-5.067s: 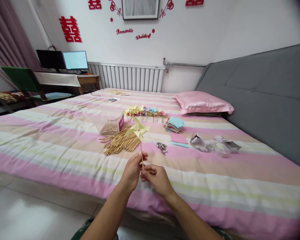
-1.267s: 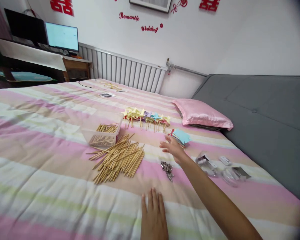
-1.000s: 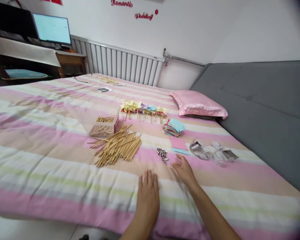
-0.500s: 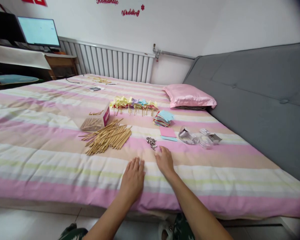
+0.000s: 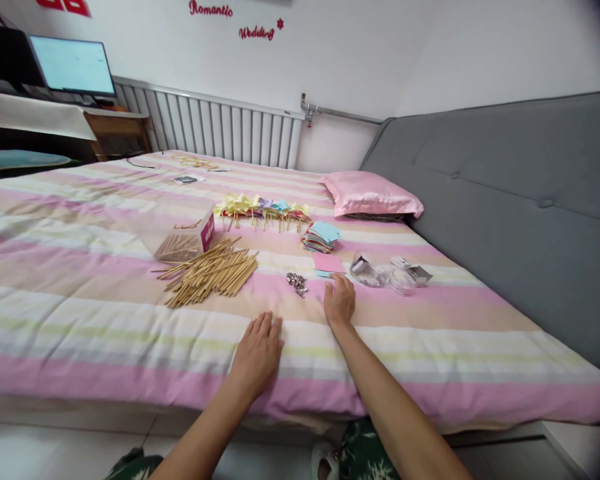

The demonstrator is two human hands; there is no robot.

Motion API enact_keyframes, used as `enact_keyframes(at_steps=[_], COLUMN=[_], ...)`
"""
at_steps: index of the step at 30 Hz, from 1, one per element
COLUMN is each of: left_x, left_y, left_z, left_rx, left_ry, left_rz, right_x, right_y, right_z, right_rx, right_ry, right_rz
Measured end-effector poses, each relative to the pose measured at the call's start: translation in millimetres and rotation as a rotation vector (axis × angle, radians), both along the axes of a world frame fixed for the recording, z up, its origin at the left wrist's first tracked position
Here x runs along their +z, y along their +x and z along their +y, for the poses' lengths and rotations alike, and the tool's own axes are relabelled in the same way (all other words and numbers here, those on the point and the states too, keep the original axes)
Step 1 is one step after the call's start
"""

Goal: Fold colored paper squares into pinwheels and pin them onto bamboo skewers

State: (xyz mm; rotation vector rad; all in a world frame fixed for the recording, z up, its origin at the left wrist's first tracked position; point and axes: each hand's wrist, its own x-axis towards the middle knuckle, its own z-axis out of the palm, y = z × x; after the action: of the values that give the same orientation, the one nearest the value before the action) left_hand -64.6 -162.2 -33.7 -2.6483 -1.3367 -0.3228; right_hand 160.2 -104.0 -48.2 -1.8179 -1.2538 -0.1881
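Note:
My left hand (image 5: 259,350) lies flat on the striped bedspread (image 5: 180,360), fingers stretched out, holding nothing. Farther right, my right hand (image 5: 340,300) reaches to the near edge of a blue paper sheet (image 5: 323,273). Its fingers are partly bent and cover part of that sheet. A pink paper sheet (image 5: 329,262) lies over the blue one. Left of my right hand is a small pile of shiny metal pieces (image 5: 297,283). Behind the sheets stands a stack of coloured paper squares (image 5: 321,237). A heap of thin wooden sticks (image 5: 213,272) lies beyond my left hand.
A clear box (image 5: 185,241) with sticks stands behind the heap. Paper pinwheels (image 5: 263,207) lie in a row farther back. Clear plastic containers (image 5: 367,270) sit to the right. A pink pillow (image 5: 373,193) rests near the grey headboard (image 5: 505,180).
My right hand has moved from beside the metal pieces, right and away from me, to the blue sheet. My left hand stays flat on the bedspread. The view has shifted slightly.

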Motion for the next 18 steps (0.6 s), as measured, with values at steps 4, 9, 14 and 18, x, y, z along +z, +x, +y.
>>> enact_keyframes(at_steps=[4,9,14,18], left_x=[-5.9,-7.4,-3.4,0.0], left_y=[-1.1,-2.4,-3.0,-1.9], left_z=[0.7,0.9,0.9,-0.1], left_rx=[-0.006,-0.014,-0.018,-0.019], left_ry=[0.008,0.014,-0.009,-0.015], left_rz=[-0.036,-0.033,-0.023,-0.001], right_x=[-5.8,-16.8,-24.9,-26.0], right_y=[12.0,24.8,28.4,29.5], right_z=[23.0,49.4,58.8,59.7], right_rx=[-0.033,-0.044,-0.052,-0.058], right_ry=[0.026,-0.019,-0.096,-0.144], right_rz=[-0.052,-0.092,-0.106,-0.085])
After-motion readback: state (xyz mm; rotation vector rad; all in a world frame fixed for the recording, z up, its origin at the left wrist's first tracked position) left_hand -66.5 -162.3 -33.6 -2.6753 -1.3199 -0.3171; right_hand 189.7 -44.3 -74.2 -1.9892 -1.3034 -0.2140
